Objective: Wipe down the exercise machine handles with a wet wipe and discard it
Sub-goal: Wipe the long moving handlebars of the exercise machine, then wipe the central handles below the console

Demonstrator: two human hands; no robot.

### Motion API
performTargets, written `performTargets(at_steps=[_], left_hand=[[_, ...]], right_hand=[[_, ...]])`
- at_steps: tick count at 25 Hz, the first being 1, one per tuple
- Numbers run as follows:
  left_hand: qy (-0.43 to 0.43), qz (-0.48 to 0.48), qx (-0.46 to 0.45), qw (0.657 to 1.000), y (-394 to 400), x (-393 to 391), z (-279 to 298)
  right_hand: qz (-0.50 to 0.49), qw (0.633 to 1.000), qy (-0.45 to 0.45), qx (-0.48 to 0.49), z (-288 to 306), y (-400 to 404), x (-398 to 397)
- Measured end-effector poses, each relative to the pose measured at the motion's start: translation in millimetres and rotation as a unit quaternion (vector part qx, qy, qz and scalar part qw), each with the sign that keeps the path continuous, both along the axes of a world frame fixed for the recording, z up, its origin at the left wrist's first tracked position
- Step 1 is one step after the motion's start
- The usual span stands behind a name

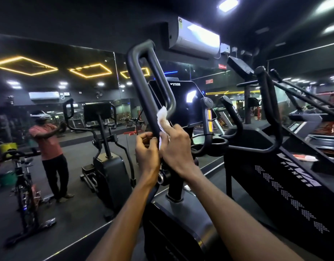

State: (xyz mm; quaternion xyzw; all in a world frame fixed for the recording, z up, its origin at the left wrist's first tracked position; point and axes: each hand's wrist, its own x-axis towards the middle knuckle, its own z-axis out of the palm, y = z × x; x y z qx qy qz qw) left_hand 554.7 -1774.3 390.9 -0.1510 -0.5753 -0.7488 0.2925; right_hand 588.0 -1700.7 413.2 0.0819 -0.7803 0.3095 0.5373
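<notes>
R hand presses wipe on handle; L hand grips handle, 9 o'clock of wipe. Risk: loose wipe slips off.

Two hands are up at the machine: the left hand and the right hand, with one white wet wipe between them. One looped handle rises in front, one console screen sits behind it, and one air conditioner hangs above
</notes>
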Motion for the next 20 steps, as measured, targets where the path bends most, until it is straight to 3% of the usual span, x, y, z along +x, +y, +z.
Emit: performTargets(at_steps=[4,9,11,13,15,20], left_hand=[[0.029,0.060,-0.058,0.996,4.3,13.8,-4.4],[0.120,0.097,-0.193,0.969,25.7,46.6,-7.6],[0.069,0.033,-0.242,0.967,39.5,53.3,-6.2],[-0.017,-0.090,-0.219,0.971,53.4,57.9,-3.4],[-0.066,-0.146,-0.157,0.975,71.9,64.6,-4.6],[-0.129,-0.170,-0.006,0.977,132.9,82.3,-12.8]], right_hand=[[0.102,0.970,-0.075,-0.206,-24.5,24.1,19.1],[0.335,0.857,-0.129,-0.370,-17.3,57.8,46.9],[0.414,0.804,-0.150,-0.400,-19.5,75.4,58.9],[0.456,0.763,-0.173,-0.424,-21.6,96.4,66.5],[0.447,0.764,-0.192,-0.424,-28.5,121.1,70.0],[0.345,0.808,-0.225,-0.421,-52.3,190.3,76.8]])
